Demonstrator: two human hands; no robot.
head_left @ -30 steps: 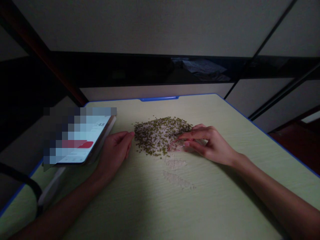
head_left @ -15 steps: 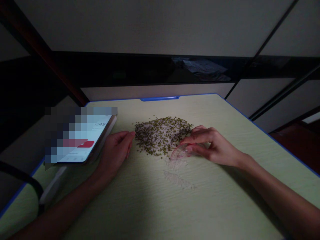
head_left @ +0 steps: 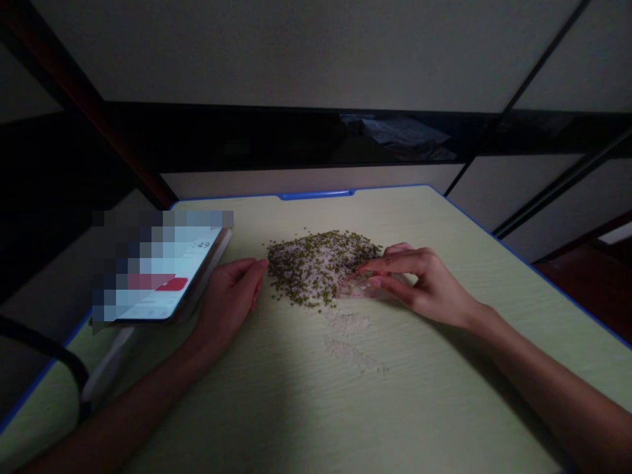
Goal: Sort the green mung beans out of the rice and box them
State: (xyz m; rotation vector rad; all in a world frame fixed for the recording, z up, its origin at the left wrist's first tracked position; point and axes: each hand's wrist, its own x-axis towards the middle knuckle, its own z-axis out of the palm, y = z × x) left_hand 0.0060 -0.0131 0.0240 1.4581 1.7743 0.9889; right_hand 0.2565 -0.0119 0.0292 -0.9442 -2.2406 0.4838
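Note:
A pile of small green beans mixed with pale, rice-like grains (head_left: 320, 263) lies in the middle of the table. At its right edge my right hand (head_left: 419, 280) pinches a clear, curved plastic piece (head_left: 353, 287), like a shallow dish or lid, between thumb and fingers. Its near rim rests low, against the beans. My left hand (head_left: 232, 289) lies closed on the table, fingertips at the pile's left edge; whatever is in it, if anything, is hidden. Just in front of the pile is a small patch of pale grains (head_left: 350, 345), with a few dark bits.
To the left a phone (head_left: 172, 283) with a lit screen leans on a stand, beside a dark curved cable or arm (head_left: 54, 349). The pale table (head_left: 395, 421) has a blue edge and a blue handle (head_left: 316, 195) at the far side. Cabinet panels (head_left: 296, 59) rise behind it.
My right hand has tipped the clear plastic piece flatter, and its near rim has shifted up from the loose grains toward the pile. My left hand has stayed in place.

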